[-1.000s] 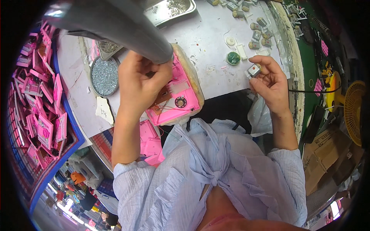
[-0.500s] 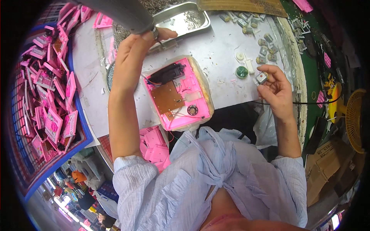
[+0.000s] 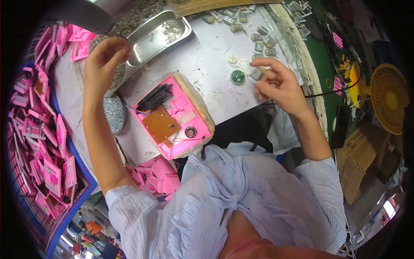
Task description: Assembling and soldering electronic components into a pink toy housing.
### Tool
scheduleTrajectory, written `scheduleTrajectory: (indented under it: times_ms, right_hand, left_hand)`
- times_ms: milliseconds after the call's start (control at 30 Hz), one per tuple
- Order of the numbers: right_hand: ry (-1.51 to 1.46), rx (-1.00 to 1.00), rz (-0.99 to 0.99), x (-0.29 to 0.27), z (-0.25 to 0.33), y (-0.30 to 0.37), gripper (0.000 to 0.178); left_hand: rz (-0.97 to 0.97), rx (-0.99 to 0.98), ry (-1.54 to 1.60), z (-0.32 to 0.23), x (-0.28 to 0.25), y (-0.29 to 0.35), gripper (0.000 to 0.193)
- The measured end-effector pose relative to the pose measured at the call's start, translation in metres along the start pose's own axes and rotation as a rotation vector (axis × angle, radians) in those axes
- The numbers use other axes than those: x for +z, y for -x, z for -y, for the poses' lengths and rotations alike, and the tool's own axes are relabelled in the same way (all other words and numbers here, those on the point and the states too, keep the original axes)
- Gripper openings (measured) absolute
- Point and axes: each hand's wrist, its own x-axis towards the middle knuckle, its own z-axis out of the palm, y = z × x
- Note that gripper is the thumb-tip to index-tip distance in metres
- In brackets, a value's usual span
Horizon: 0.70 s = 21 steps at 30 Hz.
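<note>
My left hand (image 3: pixel 105 60) is raised at the upper left, just below the tip of a hanging dark grey power screwdriver (image 3: pixel 88 16). Its fingers are curled together, and anything between them is too small to make out. My right hand (image 3: pixel 280 84) pinches a small silver motor (image 3: pixel 256 74) between thumb and fingers, over the white tabletop. Between the hands, an opened pink plastic housing (image 3: pixel 176 149) rests on a padded block. Inside it are a brown circuit board (image 3: pixel 159 125), a black part (image 3: pixel 155 98), a round speaker (image 3: pixel 190 131) and thin wires.
A metal tray (image 3: pixel 179 32) and scattered screws (image 3: pixel 140 15) lie at the back. Several small motors (image 3: pixel 261 41) sit near a green-filled round tub (image 3: pixel 237 77). A silvery round dish (image 3: pixel 113 114) stands left; pink housings fill a blue-rimmed crate (image 3: pixel 82 172). A yellow fan (image 3: pixel 387 99) stands right.
My view has shifted, so the bench sits lower and further left. My left hand has come away from the screwdriver's tip with fingers curled. My right hand still holds the motor.
</note>
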Motion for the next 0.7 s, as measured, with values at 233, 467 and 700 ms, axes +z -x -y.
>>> scheduleTrajectory:
  times_ms: [233,467,700]
  right_hand:
    - [0.53,-0.117,0.048,-0.004,-0.011,-0.022,0.039]
    - [0.786,-0.124,0.2,-0.006,0.006,-0.045,0.039]
    - [1.242,-0.433,0.3,0.002,0.009,-0.059,0.038]
  left_hand:
    - [-0.186,-0.35,-0.159,0.001,-0.019,0.096,0.013]
    - [-0.173,-0.337,-0.016,-0.008,0.015,0.186,0.01]
    - [0.024,-0.442,0.591,-0.023,0.059,0.214,0.013]
